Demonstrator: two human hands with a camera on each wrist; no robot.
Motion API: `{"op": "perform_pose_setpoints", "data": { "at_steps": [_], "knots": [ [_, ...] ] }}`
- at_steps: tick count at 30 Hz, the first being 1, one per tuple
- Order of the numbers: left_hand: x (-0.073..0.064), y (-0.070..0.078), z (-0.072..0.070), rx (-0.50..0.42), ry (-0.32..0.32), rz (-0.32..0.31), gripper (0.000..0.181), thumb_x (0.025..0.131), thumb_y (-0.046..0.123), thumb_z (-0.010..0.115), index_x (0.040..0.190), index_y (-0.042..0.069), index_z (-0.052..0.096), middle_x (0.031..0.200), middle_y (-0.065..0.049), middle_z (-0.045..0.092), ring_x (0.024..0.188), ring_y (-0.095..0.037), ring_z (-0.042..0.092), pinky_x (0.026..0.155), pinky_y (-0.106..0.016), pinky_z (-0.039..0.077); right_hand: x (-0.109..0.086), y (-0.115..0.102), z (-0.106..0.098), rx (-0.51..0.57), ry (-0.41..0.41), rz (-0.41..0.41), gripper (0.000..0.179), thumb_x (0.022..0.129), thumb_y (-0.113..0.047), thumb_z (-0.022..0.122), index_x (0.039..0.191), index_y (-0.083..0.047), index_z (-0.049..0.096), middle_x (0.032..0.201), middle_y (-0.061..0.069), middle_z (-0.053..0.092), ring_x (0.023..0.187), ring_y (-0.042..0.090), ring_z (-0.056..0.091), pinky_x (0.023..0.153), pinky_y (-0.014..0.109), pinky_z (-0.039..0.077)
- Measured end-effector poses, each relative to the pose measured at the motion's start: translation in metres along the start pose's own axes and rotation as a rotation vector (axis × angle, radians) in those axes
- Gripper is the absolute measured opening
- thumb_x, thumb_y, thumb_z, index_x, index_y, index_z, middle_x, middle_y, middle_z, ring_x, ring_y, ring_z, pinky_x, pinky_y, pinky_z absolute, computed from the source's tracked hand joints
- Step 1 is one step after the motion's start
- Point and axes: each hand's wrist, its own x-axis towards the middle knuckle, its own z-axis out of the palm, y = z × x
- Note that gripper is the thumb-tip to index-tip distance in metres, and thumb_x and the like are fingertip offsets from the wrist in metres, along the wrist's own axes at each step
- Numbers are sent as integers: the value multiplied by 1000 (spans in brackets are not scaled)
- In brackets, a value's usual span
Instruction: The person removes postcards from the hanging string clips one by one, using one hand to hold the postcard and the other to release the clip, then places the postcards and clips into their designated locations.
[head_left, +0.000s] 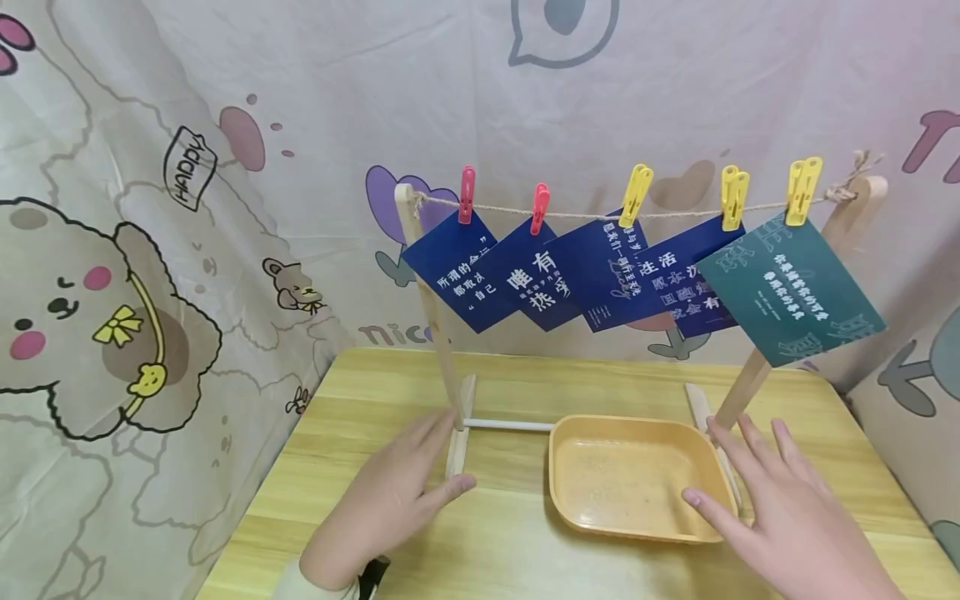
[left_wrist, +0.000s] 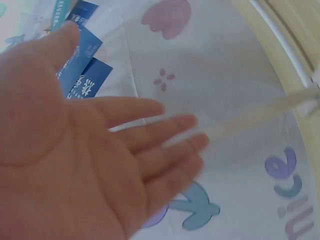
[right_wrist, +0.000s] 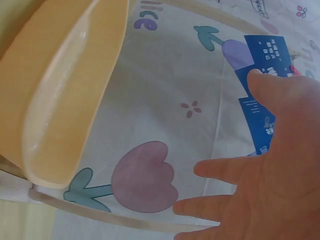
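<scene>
Far left, see printed curtain [head_left: 90, 208], running on behind wood-grain table [head_left: 495, 533]; next, left hand [head_left: 390, 487], low at base of wooden left post [head_left: 442, 354]; fingers straight, thumb spread, clamped on nothing; can't tell whether touching post; under post, flat left foot [head_left: 457, 454] on table; from there, white rod [head_left: 510, 425] heading right, lost from sight at tray.

Above, rope [head_left: 675, 215] strung between post tops; along it: red clip [head_left: 467, 194] with blue card [head_left: 453, 271]; second red clip [head_left: 540, 208] with second blue card [head_left: 532, 279]; yellow clip [head_left: 635, 196] with third blue card [head_left: 596, 271]; second yellow clip [head_left: 735, 198] with fourth blue card [head_left: 693, 275]; third yellow clip [head_left: 802, 192] with green card [head_left: 795, 287]; all white-printed, hung askew, neighbours overlapping in head view.

Below right part of rope, orange-yellow tray [head_left: 630, 532] on table; then right hand [head_left: 780, 500] at tray's right end, near base of right post [head_left: 746, 387]; fingers uncurled and spread, thumb over tray in head view; can't tell whether touching tray or post; hands well apart, one near each post.
</scene>
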Motion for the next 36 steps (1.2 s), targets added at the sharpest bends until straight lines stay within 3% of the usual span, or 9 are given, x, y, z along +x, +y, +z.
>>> {"op": "perform_pose_setpoints", "data": {
  "at_steps": [4, 7, 11, 15, 18, 23, 36],
  "knots": [
    [15, 3, -8, -228, 83, -5, 78, 105, 61, 63, 168, 19, 43, 169, -6, 49, 149, -35, 55, 120, -58, 47, 2, -5, -10, 13, 13, -13, 99, 100, -78, 56, 173, -17, 28, 168, 41, 29, 157, 70, 5, 105, 94, 14],
    [28, 4, -12, -438, 179, -9, 64, 106, 34, 73, 162, 13, 51, 164, -7, 55, 145, -34, 60, 119, -51, 50, 2, -10, -16, 35, 15, -22, 98, 100, -77, 57, 175, -24, 22, 169, 38, 31, 157, 69, 8, 101, 95, 19],
    [46, 2, -17, -711, 268, -13, 59, 104, 13, 73, 159, 3, 52, 162, -9, 56, 149, -29, 57, 118, -36, 50, 3, -16, -21, 69, 23, -20, 98, 100, -76, 59, 176, -27, 20, 171, 36, 31, 159, 66, 10, 97, 95, 24],
    [64, 0, -20, -892, 311, -7, 61, 106, 11, 71, 161, -1, 47, 167, -12, 51, 154, -29, 51, 120, -37, 47, 1, -22, -21, 94, 77, -42, 95, 101, -71, 63, 175, -26, 25, 171, 34, 33, 160, 62, 16, 98, 94, 29],
    [74, 1, -20, -964, 332, -4, 63, 107, 11, 69, 162, -3, 43, 167, -14, 50, 155, -30, 50, 119, -34, 47, -1, -24, -21, 100, 104, -53, 94, 101, -69, 64, 174, -26, 26, 172, 32, 33, 160, 60, 20, 99, 93, 31],
    [85, 3, -20, -1070, 356, -3, 64, 108, 7, 65, 164, -7, 37, 166, -18, 50, 155, -33, 49, 115, -23, 49, 1, -26, -20, 94, 78, -26, 97, 100, -73, 62, 175, -24, 24, 173, 32, 30, 160, 61, 20, 101, 92, 30],
    [114, 19, -15, -1230, 430, 58, 59, 108, 1, 63, 161, -11, 39, 164, -26, 49, 154, -36, 50, 118, -32, 48, -1, -31, -14, 97, 118, -61, 92, 101, -68, 66, 174, -25, 28, 172, 29, 35, 157, 59, 30, 102, 91, 33]
  ]
}}
